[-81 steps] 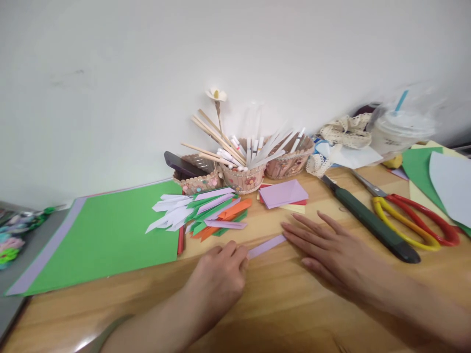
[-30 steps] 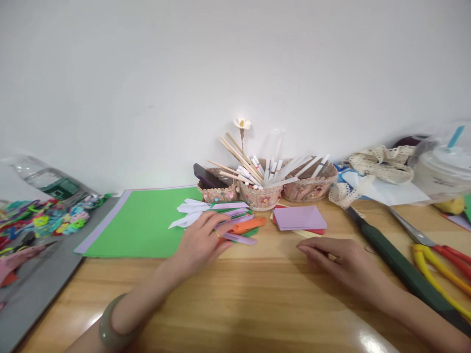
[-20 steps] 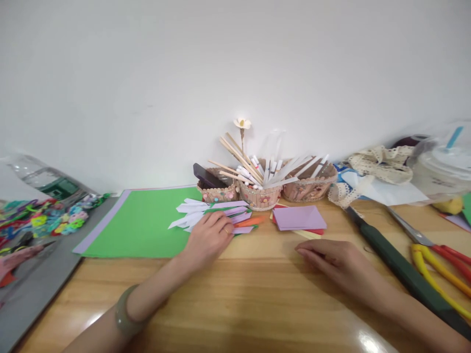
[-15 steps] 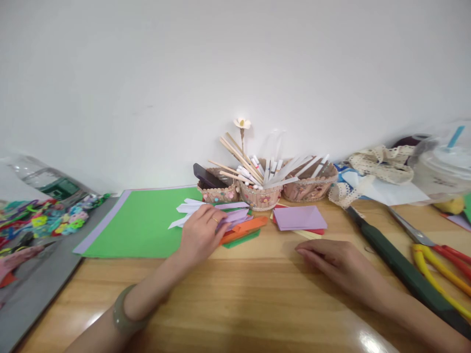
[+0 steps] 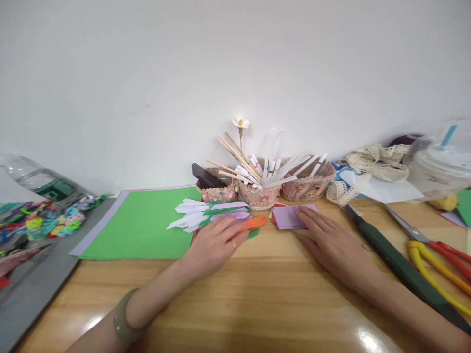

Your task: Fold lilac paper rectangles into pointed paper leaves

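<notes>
My left hand rests on a pile of folded paper strips, its fingers stretched out beside an orange folded strip. White folded strips fan out to the left of the pile, with lilac and green ones among them. On the right, my right hand lies with fingers extended over the right part of a lilac paper stack. Red and yellow paper edges peek out from under that stack. The fingertips hide part of its top sheet.
A large green sheet lies at left, beside colourful pipe-cleaner pieces on a grey mat. Decorated baskets of sticks and pens line the wall. Scissors, a dark green tool, lace and a lidded cup stand right.
My right hand has reached forward and its fingers now lie on the lilac stack. My left hand has come slightly down and flattened over the folded strips.
</notes>
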The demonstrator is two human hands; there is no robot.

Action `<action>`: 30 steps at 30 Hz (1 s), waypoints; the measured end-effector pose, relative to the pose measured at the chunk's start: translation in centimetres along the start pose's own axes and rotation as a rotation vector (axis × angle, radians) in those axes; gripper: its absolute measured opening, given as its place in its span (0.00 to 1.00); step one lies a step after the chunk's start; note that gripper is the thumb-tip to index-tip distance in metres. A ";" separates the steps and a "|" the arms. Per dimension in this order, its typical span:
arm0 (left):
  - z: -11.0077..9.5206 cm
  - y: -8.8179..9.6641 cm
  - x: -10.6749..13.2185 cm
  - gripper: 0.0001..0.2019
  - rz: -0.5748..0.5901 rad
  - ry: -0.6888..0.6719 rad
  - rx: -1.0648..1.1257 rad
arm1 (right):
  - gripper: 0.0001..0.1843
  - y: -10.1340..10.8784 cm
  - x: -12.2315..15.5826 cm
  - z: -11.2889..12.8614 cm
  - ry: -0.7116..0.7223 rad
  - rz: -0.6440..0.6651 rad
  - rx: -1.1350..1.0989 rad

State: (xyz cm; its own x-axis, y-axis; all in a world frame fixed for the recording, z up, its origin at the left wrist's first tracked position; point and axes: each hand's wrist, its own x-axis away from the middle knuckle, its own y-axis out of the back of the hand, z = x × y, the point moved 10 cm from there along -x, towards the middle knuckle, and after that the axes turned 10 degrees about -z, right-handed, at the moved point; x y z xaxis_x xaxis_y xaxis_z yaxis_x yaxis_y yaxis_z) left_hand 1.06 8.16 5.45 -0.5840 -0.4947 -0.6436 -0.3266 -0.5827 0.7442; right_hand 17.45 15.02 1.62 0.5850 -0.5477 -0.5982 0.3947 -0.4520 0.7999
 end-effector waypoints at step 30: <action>-7.4 1.0 0.5 0.15 -0.007 -0.294 0.141 | 0.15 2.0 -0.5 -1.3 -0.195 -0.095 -0.047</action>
State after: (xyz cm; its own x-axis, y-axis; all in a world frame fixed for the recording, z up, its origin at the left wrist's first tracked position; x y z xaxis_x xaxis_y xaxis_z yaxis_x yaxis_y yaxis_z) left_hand 5.96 2.56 4.54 -0.7642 -0.2716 -0.5850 -0.4193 -0.4801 0.7705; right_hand 18.90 15.32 3.60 0.3974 -0.6319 -0.6654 0.4767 -0.4774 0.7381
